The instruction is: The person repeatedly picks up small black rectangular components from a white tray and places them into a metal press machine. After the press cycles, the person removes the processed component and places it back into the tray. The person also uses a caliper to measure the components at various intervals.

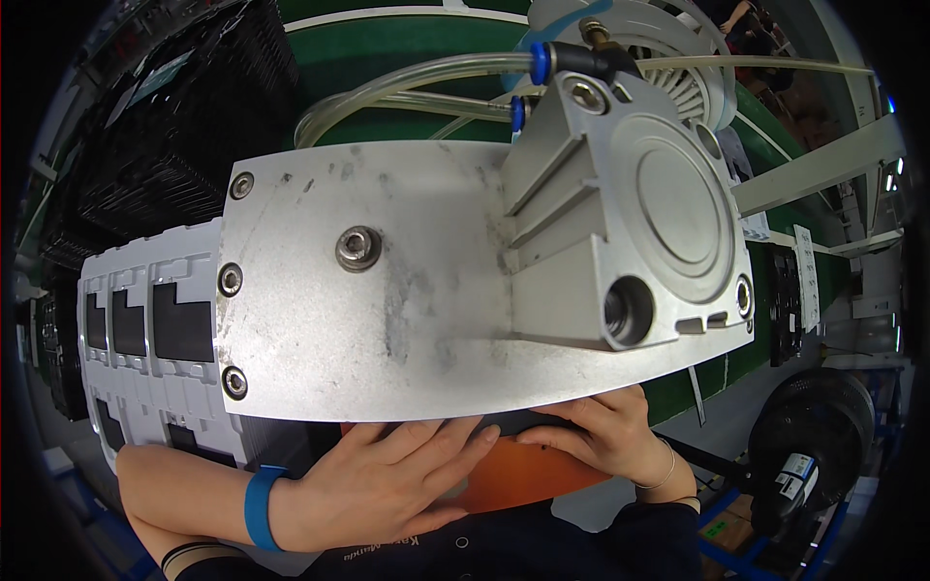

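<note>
Head view. The picture is dominated by a scuffed aluminium plate (387, 290), taken here as the landmark. A pneumatic cylinder block (630, 242) is bolted to the right part of the plate, and clear air hoses (407, 82) with blue fittings are led away above the plate's upper edge. A hex bolt (357, 248) is seated near the plate's middle; three screws are set along its left edge. To the left of the plate, a white slotted fixture (145, 320) holding dark parts is seen, and black crates (184, 126) are stacked above and left of it.

Just below the plate's lower edge, the left hand (387, 484) is laid flat, fingers stretched together, on an orange pad (523, 474); a blue wristband (260, 505) is worn on that wrist. The right hand (601, 426) is placed below the plate's right part, fingers curled over a dark flat piece (513, 422) that lies on the orange pad and runs partly under the plate. Whether the piece is actually pinched cannot be told, since the fingertips are hidden by the plate's edge; the left hand is open and presses, clamping nothing.

As a judgement: the seating is best done with the piece pushed squarely under the plate, the pad steadied by the flat hand, and all fingers kept clear of the space beneath the cylinder.
</note>
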Tool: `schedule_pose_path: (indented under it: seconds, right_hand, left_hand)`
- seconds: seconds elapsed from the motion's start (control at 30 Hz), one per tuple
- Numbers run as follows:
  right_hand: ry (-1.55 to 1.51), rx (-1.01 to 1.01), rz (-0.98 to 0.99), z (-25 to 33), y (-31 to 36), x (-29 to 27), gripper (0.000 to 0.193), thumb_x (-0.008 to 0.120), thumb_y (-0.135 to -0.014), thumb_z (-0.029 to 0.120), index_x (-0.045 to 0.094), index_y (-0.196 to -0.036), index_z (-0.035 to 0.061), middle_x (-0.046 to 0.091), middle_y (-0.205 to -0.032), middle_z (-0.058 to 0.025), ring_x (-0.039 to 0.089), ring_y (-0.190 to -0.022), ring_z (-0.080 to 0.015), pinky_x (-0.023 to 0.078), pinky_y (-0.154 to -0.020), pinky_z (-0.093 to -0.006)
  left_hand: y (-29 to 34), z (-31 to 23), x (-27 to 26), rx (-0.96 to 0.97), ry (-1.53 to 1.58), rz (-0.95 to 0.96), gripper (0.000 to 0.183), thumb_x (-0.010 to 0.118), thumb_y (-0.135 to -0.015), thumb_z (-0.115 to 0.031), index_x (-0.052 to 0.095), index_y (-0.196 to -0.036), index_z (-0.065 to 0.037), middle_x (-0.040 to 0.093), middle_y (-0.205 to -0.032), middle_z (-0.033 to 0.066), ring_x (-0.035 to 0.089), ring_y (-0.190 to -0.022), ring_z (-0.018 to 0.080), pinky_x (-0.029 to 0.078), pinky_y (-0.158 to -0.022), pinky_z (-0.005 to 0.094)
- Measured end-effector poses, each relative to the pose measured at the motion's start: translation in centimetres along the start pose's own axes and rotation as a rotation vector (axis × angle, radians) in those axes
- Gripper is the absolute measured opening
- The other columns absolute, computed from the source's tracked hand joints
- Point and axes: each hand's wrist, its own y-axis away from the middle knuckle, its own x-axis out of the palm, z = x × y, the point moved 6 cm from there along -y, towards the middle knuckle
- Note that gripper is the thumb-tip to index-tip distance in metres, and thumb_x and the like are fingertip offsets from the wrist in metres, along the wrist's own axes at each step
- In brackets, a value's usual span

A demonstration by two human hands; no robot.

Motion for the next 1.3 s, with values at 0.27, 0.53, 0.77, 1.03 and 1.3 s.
schedule_pose_path:
  seconds: [0.27, 0.53, 0.77, 1.03, 1.3]
  right_hand:
    - [0.027, 0.043, 0.06, -0.1, 0.3, 0.1, 0.045, 0.088, -0.062, 0.03, 0.076, -0.097, 0.0049, 0.071, -0.102, -0.0089, 0.068, -0.096, -0.0275, 0.053, -0.086, -0.0377]
    - [0.017, -0.004, 0.002, 0.1, 0.0, 0.0, 0.036, 0.086, -0.067, 0.026, 0.073, -0.096, 0.0089, 0.068, -0.093, -0.0057, 0.064, -0.082, -0.0209, 0.049, -0.073, -0.0312]
    - [-0.021, 0.049, 0.075, 0.2, -0.2, 0.1, 0.03, 0.084, -0.07, 0.022, 0.067, -0.092, 0.0101, 0.062, -0.107, -0.0053, 0.057, -0.093, -0.0254, 0.045, -0.084, -0.0363]
    - [-0.164, 0.18, 0.222, 0.5, -1.1, -0.5, 0.032, 0.081, -0.073, 0.01, 0.061, -0.098, 0.0087, 0.053, -0.115, -0.0076, 0.055, -0.104, -0.0297, 0.045, -0.089, -0.0393]
    - [-0.706, 0.494, -0.041, -0.4, 1.5, -1.6, 0.024, 0.077, -0.079, -0.004, 0.057, -0.092, 0.0, 0.067, -0.088, -0.0043, 0.071, -0.091, -0.0146, 0.056, -0.075, -0.0254]
  left_hand:
    - [0.1, 0.0, 0.1, 0.007, -0.015, -0.017, 0.073, 0.061, -0.086, -0.058, 0.051, -0.141, -0.012, 0.041, -0.15, 0.0165, 0.028, -0.144, 0.0368, 0.02, -0.115, 0.0564]
    - [0.0, 0.0, -0.2, 0.006, 0.001, -0.025, 0.071, 0.062, -0.087, -0.057, 0.052, -0.14, -0.011, 0.041, -0.15, 0.016, 0.031, -0.143, 0.0353, 0.023, -0.115, 0.0542]
    - [-0.2, 0.1, -0.5, 0.006, 0.043, -0.069, 0.071, 0.064, -0.086, -0.053, 0.05, -0.141, -0.01, 0.04, -0.151, 0.0159, 0.034, -0.141, 0.0346, 0.028, -0.113, 0.0512]
    - [0.1, -0.3, -1.0, 0.089, 0.056, -0.172, 0.067, 0.067, -0.086, -0.047, 0.05, -0.14, -0.01, 0.042, -0.149, 0.0166, 0.038, -0.139, 0.0365, 0.032, -0.11, 0.0507]
    - [-0.1, 1.0, -4.6, 0.007, 0.51, -0.476, 0.028, 0.067, -0.09, -0.015, 0.064, -0.113, 0.001, 0.066, -0.1, 0.0137, 0.067, -0.086, 0.022, 0.055, -0.07, 0.0321]
